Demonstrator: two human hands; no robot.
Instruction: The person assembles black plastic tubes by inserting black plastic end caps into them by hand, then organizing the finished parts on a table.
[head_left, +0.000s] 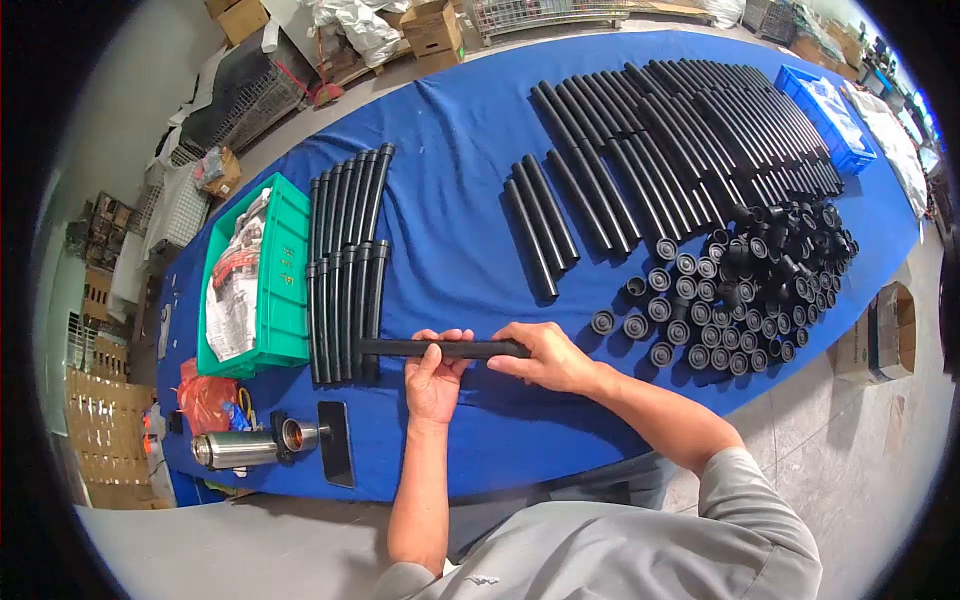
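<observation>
A black tube lies level across both hands, just above the blue cloth. Around its middle are the fingers and thumb of my left hand, palm up. My right hand grips the right end, and its fingers hide whether a cap sits there. The tube's left end reaches over a stack of black tubes with collared ends, laid in two rows. To the right are many round black caps, some piled up. Beyond them, plain black tubes lie in slanting rows.
Left of the tubes stands a green crate holding paper. A steel flask, an open metal cup and a phone lie near the front edge. A blue bin stands far right; a cardboard box is on the floor.
</observation>
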